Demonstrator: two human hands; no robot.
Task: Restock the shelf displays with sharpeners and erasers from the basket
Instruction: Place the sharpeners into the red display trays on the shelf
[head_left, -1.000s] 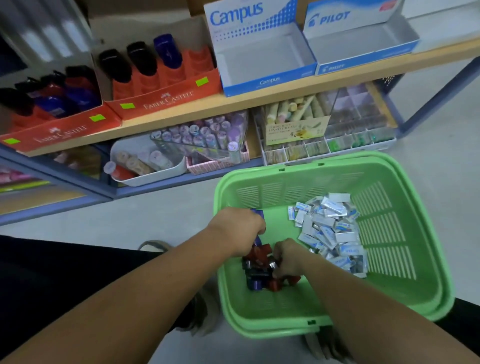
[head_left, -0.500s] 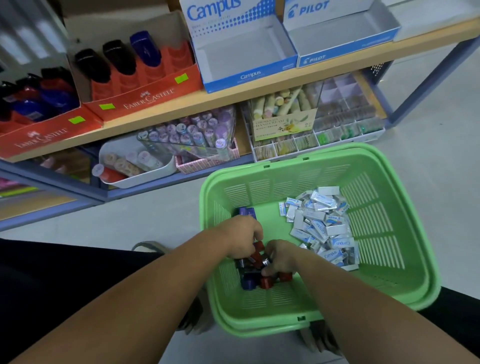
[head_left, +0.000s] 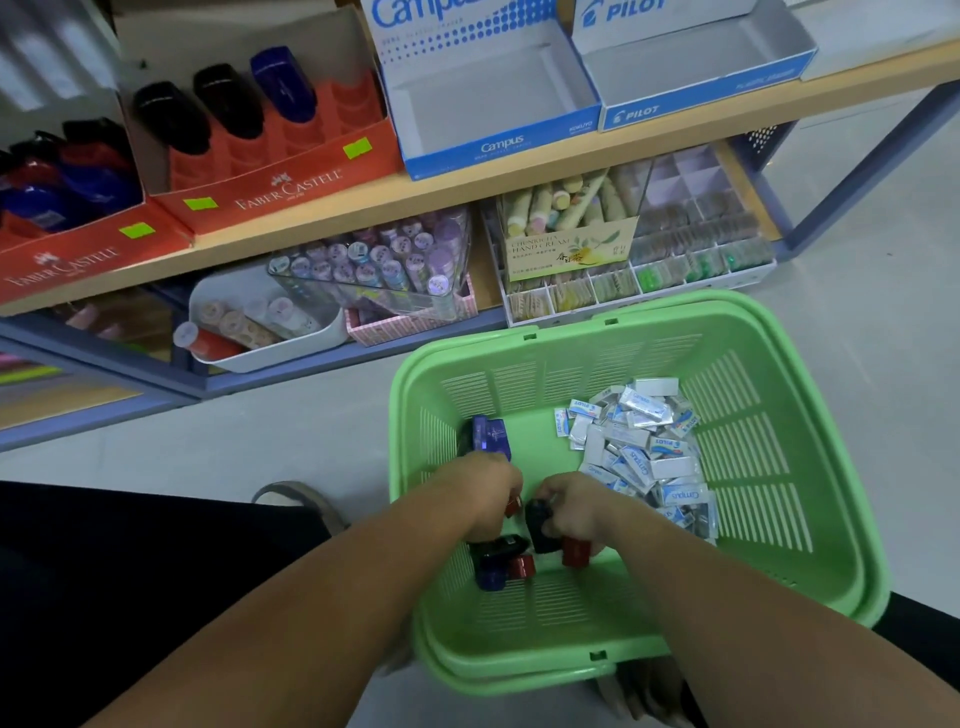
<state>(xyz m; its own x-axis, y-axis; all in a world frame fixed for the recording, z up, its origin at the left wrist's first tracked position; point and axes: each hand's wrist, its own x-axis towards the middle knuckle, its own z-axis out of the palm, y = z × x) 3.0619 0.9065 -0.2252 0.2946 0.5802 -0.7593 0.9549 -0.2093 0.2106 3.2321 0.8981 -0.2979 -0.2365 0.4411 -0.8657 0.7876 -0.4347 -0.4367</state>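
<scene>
A green basket (head_left: 810, 545) sits on the floor below me. Inside it, at the left, lie red, black and blue sharpeners (head_left: 501, 564); one blue sharpener (head_left: 491, 436) stands apart near the left wall. A heap of white and blue erasers (head_left: 641, 447) fills the right half. My left hand (head_left: 485, 493) is curled over the sharpener pile and grips a red one. My right hand (head_left: 569, 512) grips a black sharpener (head_left: 537, 519), with a red one under its fingers. On the shelf stand red Faber-Castell trays (head_left: 275, 187) partly filled with sharpeners, and empty Campus (head_left: 493, 104) and Pilot (head_left: 696, 73) boxes.
The lower shelf holds a clear tub of round-capped tubes (head_left: 379, 265), a white tray of tubes (head_left: 249, 327), a hand cream display (head_left: 571, 228) and small compartment bins (head_left: 696, 249). Grey floor surrounds the basket. A shoe (head_left: 296, 501) shows at the left.
Both hands have shifted within the sharpener pile; the right hand now holds a black sharpener raised off the pile. The camera has tilted down, and the basket sits lower in view.
</scene>
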